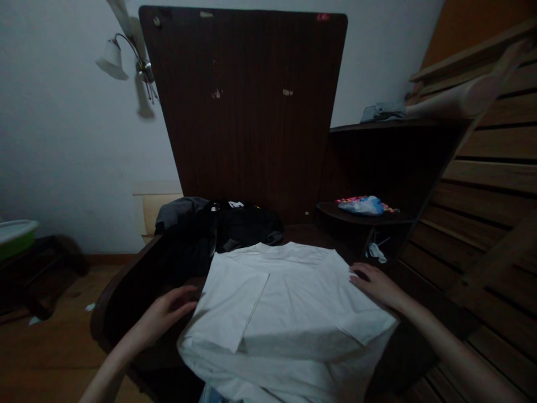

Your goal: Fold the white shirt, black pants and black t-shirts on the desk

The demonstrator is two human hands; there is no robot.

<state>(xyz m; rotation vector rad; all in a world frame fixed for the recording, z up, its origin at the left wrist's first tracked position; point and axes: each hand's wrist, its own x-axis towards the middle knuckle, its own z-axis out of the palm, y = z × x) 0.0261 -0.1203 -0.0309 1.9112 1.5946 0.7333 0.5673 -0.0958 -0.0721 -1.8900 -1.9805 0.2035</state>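
A white T-shirt (293, 296) lies spread out in front of me, its collar end away from me and its sleeves lying over the body. The near part hangs in loose folds. My left hand (170, 310) is just off the shirt's left edge, thumb and fingers apart, with nothing in it. On the opposite side, my right hand (375, 284) has its fingertips at the shirt's right edge. Its thumb and fingers are parted, and whether they touch the cloth is hard to tell.
Dark clothes (226, 224) are heaped behind the shirt at the left. A tall brown panel (251, 112) stands at the back. To the right are a shelf (335, 212) with a plastic bag (364, 206) and wooden slats (495, 184). A green basin (17, 240) stands far left.
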